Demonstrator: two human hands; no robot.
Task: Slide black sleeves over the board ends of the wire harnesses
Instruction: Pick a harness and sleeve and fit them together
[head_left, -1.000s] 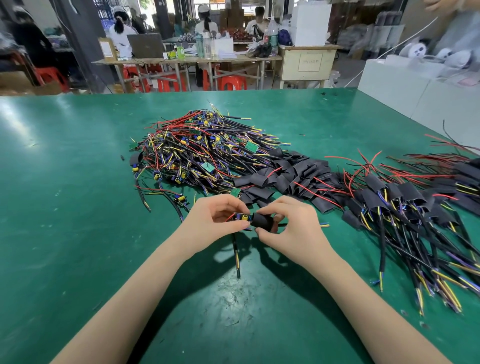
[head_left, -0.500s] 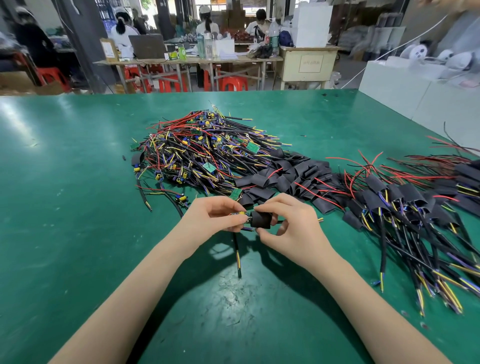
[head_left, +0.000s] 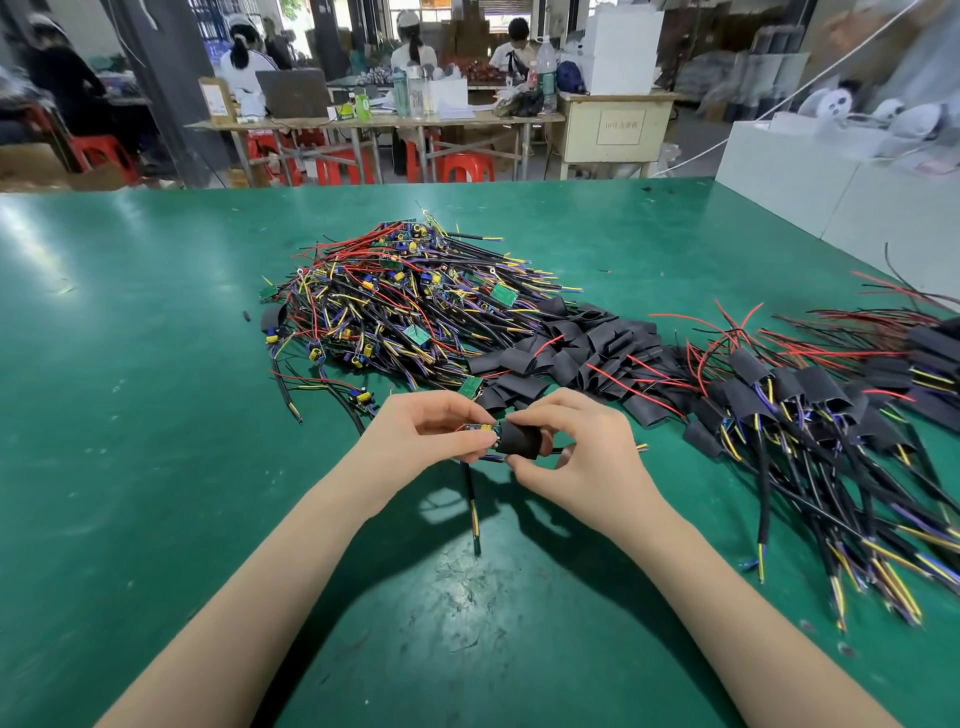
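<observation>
The worktop (head_left: 156, 415) has a green, smooth, slightly glossy mat, scuffed and scratched near the front edge. The black sleeves (head_left: 582, 358) look like matt, pliable plastic tubing. The wire harnesses (head_left: 395, 312) have shiny plastic-coated wires and small green circuit boards.

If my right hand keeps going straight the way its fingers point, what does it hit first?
Probably the left hand: the right hand points left with the black sleeve, whose open end already meets the board end pinched there.
</observation>
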